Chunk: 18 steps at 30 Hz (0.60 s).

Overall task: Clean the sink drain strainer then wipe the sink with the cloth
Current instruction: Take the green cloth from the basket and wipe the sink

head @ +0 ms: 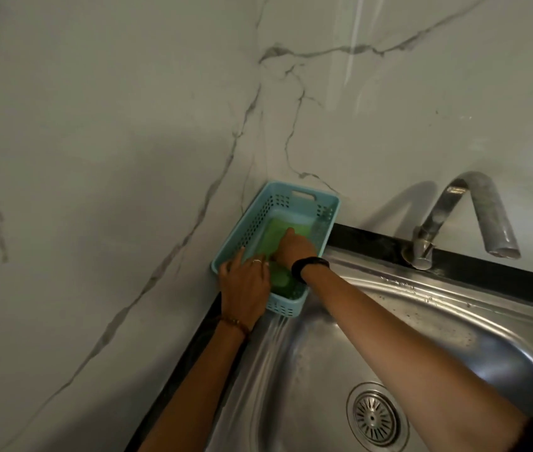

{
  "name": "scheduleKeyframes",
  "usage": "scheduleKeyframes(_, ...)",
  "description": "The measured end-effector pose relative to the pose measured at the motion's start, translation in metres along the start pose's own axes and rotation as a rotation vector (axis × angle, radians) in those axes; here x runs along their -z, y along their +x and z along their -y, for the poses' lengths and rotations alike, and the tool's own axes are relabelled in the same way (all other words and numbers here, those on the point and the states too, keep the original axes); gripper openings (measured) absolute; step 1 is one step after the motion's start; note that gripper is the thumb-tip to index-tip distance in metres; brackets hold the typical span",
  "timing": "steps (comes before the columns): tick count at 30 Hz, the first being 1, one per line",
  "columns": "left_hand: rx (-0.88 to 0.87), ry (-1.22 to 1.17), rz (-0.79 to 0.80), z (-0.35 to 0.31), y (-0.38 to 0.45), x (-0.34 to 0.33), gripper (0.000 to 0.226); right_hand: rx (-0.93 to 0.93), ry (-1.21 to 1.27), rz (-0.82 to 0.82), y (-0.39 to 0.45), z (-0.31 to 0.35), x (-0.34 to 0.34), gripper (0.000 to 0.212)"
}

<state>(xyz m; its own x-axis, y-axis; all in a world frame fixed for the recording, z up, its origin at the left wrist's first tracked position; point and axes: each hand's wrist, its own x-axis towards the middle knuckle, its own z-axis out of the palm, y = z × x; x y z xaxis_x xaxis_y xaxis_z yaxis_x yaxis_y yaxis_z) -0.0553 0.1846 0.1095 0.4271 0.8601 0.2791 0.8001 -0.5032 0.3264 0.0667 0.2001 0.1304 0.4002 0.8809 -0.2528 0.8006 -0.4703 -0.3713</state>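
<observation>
A light blue perforated basket (pixel 260 220) sits on the sink's back left corner against the marble wall. Green cloth or sponge pieces (pixel 273 234) lie inside it. My right hand (pixel 294 247) reaches into the basket with fingers on the green piece; whether they grasp it is hidden. My left hand (pixel 244 287) lies over the basket's near left rim, fingers curled on its edge. The round metal drain strainer (pixel 374 417) sits in the steel sink (pixel 438 324) at the bottom, untouched.
A steel tap (pixel 467 216) stands at the sink's back right, its spout arching over the basin. Marble wall panels close off the left and back. A black counter edge (pixel 474 265) runs behind the sink.
</observation>
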Motion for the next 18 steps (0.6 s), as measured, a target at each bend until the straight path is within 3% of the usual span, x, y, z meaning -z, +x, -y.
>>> scheduleKeyframes(3, -0.035, -0.038, -0.081, 0.0, 0.0, -0.001, 0.031, -0.077, -0.019, 0.046, 0.009, 0.001, -0.011, 0.05)
scheduleKeyframes(8, 0.013, 0.063, 0.202, 0.004, 0.005, 0.002, 0.049, -0.142, 0.566, -0.021, 0.005, -0.002, 0.011, 0.05)
scheduleKeyframes(10, 0.033, -0.037, 0.324, 0.004, 0.011, 0.011, 0.054, -0.065, 0.795, -0.099, -0.006, 0.0, 0.03, 0.049)
scheduleKeyframes(12, 0.121, -0.376, 0.393, -0.002, 0.019, 0.03, 0.054, 0.082, 0.97, -0.195, -0.026, 0.004, 0.057, 0.051)
scheduleKeyframes(14, 0.221, -0.838, 0.338, -0.017, 0.02, 0.055, 0.044, 0.222, 1.023, -0.246, -0.052, 0.008, 0.087, 0.052)
scheduleKeyframes(18, 0.441, -1.439, 0.413, -0.061, 0.011, 0.101, 0.046, 0.482, 0.978, -0.197, -0.11, 0.019, 0.138, 0.055)
